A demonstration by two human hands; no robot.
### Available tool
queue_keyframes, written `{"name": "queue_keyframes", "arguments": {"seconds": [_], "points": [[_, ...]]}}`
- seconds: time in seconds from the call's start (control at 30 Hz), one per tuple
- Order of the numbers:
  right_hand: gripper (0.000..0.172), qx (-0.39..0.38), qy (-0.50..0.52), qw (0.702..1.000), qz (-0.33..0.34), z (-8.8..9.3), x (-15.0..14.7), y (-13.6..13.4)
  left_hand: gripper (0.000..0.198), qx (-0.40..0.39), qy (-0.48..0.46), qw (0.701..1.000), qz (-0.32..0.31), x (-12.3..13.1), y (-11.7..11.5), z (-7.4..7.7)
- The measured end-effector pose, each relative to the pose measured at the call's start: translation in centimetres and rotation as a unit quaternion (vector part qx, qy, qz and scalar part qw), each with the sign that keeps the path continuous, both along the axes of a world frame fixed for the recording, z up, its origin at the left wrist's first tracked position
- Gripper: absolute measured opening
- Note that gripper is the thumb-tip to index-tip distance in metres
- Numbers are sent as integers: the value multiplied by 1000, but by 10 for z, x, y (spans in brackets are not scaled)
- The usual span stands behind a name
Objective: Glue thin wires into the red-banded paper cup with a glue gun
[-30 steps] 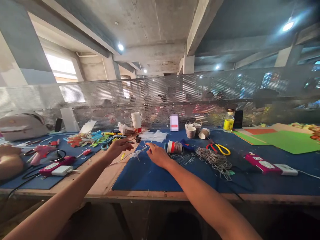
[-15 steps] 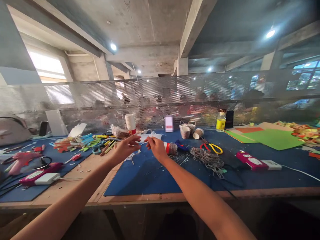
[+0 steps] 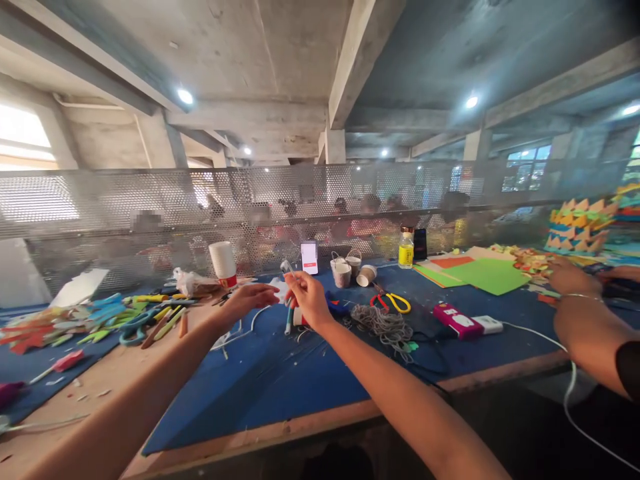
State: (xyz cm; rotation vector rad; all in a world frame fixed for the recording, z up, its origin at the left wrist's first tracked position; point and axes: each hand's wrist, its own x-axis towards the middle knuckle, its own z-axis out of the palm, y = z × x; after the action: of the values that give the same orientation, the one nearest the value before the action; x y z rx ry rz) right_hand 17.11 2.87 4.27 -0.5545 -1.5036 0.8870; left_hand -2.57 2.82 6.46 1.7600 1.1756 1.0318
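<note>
My right hand (image 3: pixel 309 298) is raised above the blue mat (image 3: pixel 280 380), pinched on a thin white wire (image 3: pixel 287 268) that bends over in a small loop above my fingers. A teal stick (image 3: pixel 289 320) hangs just below that hand. My left hand (image 3: pixel 249 297) reaches in from the left, its fingers pressed together at the wire's other end, close to my right fingertips. A white cord (image 3: pixel 240 331) trails on the table beneath my left wrist.
On the bench lie a twine pile (image 3: pixel 383 323), yellow-handled scissors (image 3: pixel 393 302), paper cups (image 3: pixel 223 263), small cup baskets (image 3: pixel 344 271), a phone (image 3: pixel 309 257), a yellow bottle (image 3: pixel 406 251), green paper (image 3: pixel 483 275) and paper scraps (image 3: pixel 75 320). Another person's hand (image 3: pixel 570 279) works at the right. A mesh screen (image 3: pixel 150 207) backs the bench.
Both hands have lifted off the mat and come together on the white wire. The view has swung right, bringing another person's arm into sight.
</note>
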Motion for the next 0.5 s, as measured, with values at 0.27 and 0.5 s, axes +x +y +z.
{"name": "queue_keyframes", "arguments": {"seconds": [0.27,0.5], "points": [[49,-48,60,997,-32,1,37,12,50,-23,-24,996,80,28,66,4],[51,-65,111,990,-61,-3,55,20,41,-40,-49,979,194,55,153,-17]]}}
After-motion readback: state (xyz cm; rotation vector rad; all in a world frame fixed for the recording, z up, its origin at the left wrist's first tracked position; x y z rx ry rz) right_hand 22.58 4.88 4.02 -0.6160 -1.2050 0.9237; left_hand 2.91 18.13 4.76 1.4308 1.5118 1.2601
